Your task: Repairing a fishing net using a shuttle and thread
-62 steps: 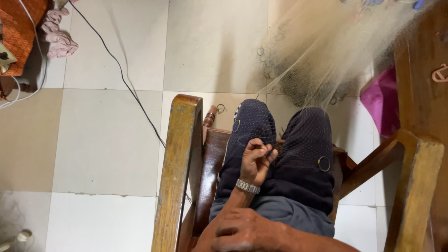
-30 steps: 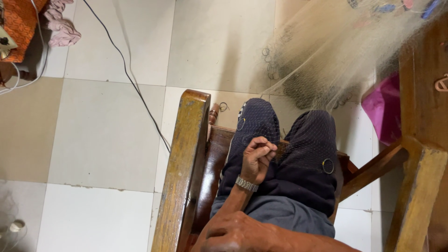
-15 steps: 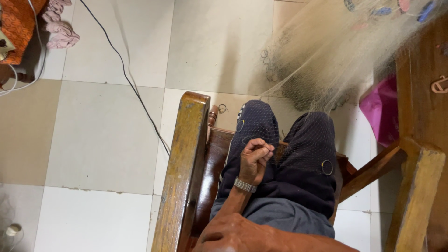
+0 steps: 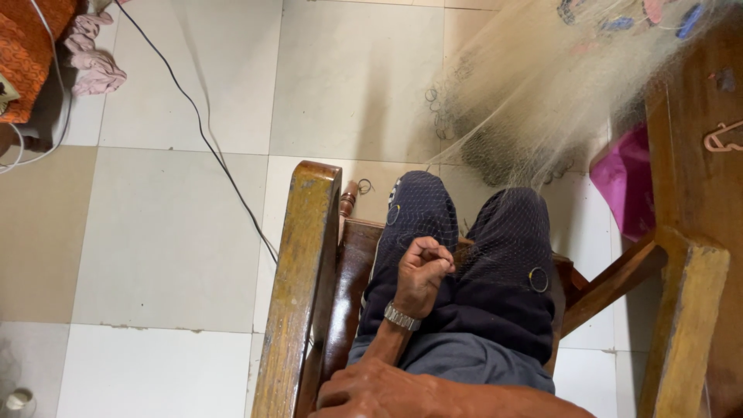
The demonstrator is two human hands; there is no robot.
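A fine pale fishing net hangs from the upper right and drapes over my knees, its mesh lying across my dark trousers. Small metal rings are fixed along it. My left hand, with a metal watch on the wrist, rests on my lap with its fingers curled tight, pinching the mesh between the knees. My right hand lies at the bottom edge, reaching across from the right beside my left forearm. What it holds is hidden.
I sit in a wooden chair; its left armrest and right armrest flank my legs. A black cable crosses the tiled floor. An orange cloth, a pink rag and a magenta bag lie around.
My left hand stays clenched on my lap, its fingers shifting slightly. A small dark piece seen by its fingertips a second ago no longer shows. The view has drifted a little.
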